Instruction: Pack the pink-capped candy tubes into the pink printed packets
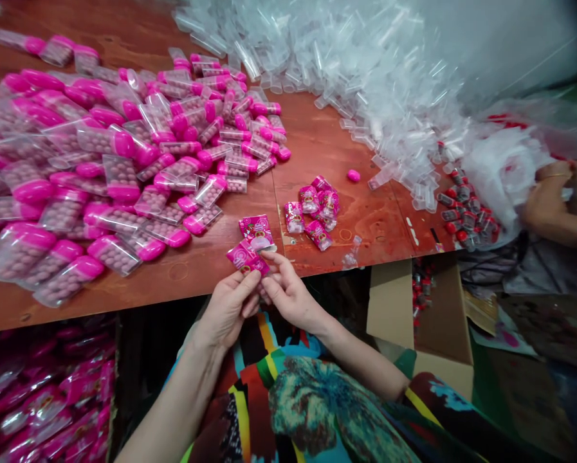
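My left hand (228, 305) is closed, its thumb pinching a glossy pink printed label (247, 257) at the table's front edge. Fingers of my right hand (291, 292) close in at the label's right side, by a whitish edge. Below, between the two hands, pinkish balls show in part, mostly covered by my fingers. Just behind lies another pink printed label (254, 226) on the wooden table (312, 141). Further right sits a small group of candy containers with pink labels (320, 209).
Pink-capped clear containers of balls (119, 173) are heaped at left. Empty clear tubes (346, 71) pile up behind. One pink cap (353, 175) lies loose. Small red-capped containers (469, 209) are near another person's arm (553, 199). A cardboard box (445, 321) stands below the edge.
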Motion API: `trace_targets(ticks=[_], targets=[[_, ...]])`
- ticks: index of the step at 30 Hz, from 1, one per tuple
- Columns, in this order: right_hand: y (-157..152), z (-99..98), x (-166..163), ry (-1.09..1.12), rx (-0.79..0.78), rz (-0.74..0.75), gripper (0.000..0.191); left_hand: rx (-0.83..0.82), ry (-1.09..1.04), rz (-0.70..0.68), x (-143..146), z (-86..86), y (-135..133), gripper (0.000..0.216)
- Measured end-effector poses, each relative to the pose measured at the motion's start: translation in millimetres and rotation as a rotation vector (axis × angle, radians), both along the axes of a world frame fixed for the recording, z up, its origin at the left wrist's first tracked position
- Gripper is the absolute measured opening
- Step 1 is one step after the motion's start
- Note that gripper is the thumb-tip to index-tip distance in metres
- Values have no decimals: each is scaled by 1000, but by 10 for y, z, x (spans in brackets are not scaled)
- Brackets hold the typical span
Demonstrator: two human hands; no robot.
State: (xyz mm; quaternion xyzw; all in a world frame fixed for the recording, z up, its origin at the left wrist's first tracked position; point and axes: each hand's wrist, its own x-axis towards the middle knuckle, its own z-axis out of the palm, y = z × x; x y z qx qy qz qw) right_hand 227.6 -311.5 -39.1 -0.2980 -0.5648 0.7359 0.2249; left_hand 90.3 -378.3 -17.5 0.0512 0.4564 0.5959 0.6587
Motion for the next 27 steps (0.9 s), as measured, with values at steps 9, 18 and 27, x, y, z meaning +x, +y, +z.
trace_targets(ticks=[9,18,27], targets=[[86,16,6,70,-101,25,65,-21,100,23,-39,80,46,54],[110,-101,-11,129,-283,19,83,9,134,-11,74,25,46,47],[73,-207,-33,147,-315,-101,71,14,183,-18,207,-4,89,50]])
